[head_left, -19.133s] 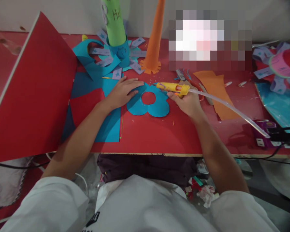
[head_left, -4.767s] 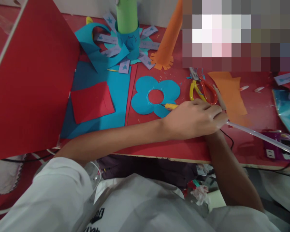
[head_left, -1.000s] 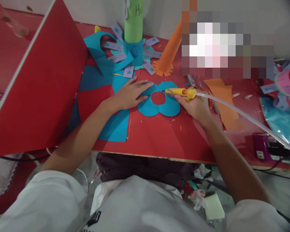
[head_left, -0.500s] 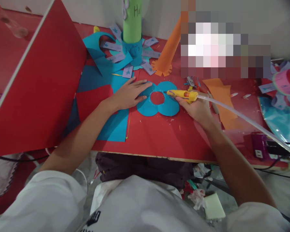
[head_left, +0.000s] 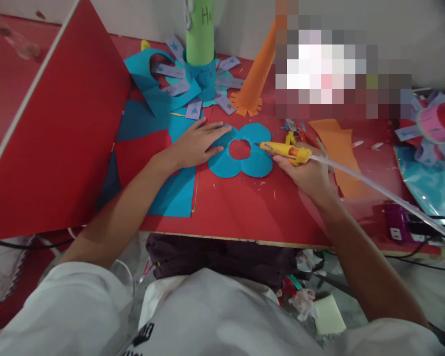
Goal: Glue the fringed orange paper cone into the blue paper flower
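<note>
A blue paper flower [head_left: 257,164] with rounded petals and a round hole in its middle lies flat on the red table. Pale glue marks dot the rim of the hole. My left hand [head_left: 196,143] lies flat with fingers stretched, its fingertips on the flower's left petals. In my right hand [head_left: 311,170] is a yellow hot glue gun [head_left: 285,151] with a long clear glue stick [head_left: 374,180] running out of its back. Its nozzle points left, over the right side of the flower near the hole.
Blue sheets [head_left: 170,198] and a red paper piece [head_left: 144,153] lie at left, beside a standing red board [head_left: 70,133]. Behind are a green paper tube [head_left: 200,42] and an orange paper cone [head_left: 254,81]. Orange scraps [head_left: 343,158] and a purple box [head_left: 395,222] are at right.
My right hand has drawn the glue gun slightly to the right, its nozzle now a little farther from the hole. My left hand stays on the flower.
</note>
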Tool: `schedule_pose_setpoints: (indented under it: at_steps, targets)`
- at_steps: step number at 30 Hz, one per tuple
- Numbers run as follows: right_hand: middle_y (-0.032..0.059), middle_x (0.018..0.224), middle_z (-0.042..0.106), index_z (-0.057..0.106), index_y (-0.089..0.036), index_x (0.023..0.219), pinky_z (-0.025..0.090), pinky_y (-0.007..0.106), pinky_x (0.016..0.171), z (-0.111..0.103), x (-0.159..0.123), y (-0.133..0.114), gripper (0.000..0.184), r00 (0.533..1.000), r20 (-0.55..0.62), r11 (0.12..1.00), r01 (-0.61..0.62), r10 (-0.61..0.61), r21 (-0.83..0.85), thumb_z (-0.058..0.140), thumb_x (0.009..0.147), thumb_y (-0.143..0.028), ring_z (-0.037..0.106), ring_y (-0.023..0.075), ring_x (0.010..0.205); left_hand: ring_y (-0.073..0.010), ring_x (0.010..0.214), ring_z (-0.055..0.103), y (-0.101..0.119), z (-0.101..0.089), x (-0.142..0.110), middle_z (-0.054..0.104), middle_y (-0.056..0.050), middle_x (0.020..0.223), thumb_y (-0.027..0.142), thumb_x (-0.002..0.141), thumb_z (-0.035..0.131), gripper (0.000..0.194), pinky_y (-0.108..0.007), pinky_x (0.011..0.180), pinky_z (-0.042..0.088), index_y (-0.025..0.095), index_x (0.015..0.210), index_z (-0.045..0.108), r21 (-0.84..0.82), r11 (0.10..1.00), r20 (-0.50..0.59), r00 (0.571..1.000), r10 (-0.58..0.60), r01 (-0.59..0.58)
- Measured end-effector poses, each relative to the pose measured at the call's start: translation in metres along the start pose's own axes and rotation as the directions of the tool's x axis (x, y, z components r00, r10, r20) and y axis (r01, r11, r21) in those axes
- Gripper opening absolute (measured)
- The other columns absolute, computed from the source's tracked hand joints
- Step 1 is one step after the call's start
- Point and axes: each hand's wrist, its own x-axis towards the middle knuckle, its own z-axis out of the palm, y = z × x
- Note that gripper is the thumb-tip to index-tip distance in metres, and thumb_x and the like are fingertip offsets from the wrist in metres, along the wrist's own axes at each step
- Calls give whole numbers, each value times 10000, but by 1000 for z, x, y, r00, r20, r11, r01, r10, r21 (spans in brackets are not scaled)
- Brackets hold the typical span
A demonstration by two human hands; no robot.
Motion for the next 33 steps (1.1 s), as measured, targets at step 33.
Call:
schedule_pose_setpoints:
  at_steps: [33]
  targets:
    - [34, 651, 694, 673, -272, 713, 593, 409, 677, 20, 45, -41, 581, 990, 85, 985, -123, 114, 118, 689, 973, -792, 694, 240, 662, -328, 1720, 401, -6, 5, 0, 498, -101, 1803, 360, 1119, 537, 648, -629, 1455, 164, 241, 1749, 443, -16, 1000, -27, 999, 21, -22]
